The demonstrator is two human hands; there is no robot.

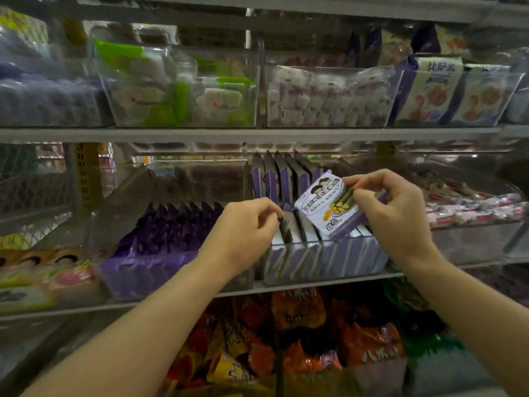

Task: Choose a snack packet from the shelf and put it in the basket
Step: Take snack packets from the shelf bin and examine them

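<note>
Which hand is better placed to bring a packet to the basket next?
Right. The right hand already grips a packet, lifted above the clear bin. The left hand is only at the tops of packets standing in that bin. The basket is not in view.

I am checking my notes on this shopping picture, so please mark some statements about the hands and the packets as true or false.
1. The right hand holds a white and purple packet above the clear bin. True.
2. The left hand hangs idle, away from the shelf. False: it pinches at the row of packets in that bin.
3. The held packet already lies in a basket. False: no basket is in view.
4. Orange packets lie on the shelf below. True.
</note>
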